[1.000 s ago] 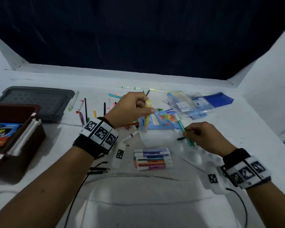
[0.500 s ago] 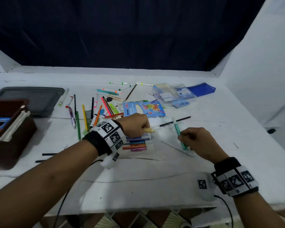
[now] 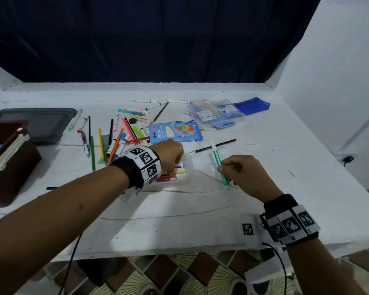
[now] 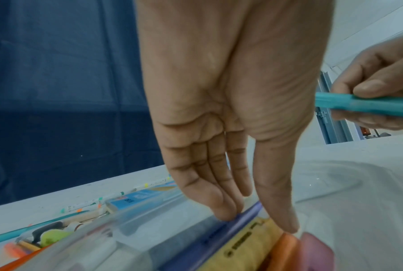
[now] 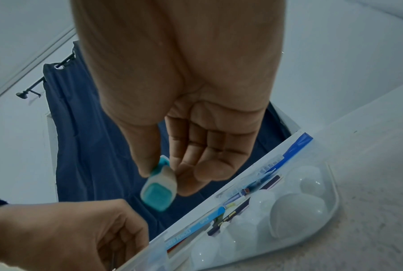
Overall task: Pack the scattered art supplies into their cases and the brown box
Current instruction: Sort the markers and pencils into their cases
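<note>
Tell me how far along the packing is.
Early. Done: several markers lie in the clear case under the left hand. In hand: the right hand holds a teal marker. Left: many pens still scattered; the brown box stands open.

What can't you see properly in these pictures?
- Markers in the clear case: head view, mostly hidden behind the left hand.
- Brown box: head view, cut off by the left edge, contents unclear.
- Teal marker: right wrist view, blurred, only its end shows below the right hand.
- Blue pack: small print too small to read.
</note>
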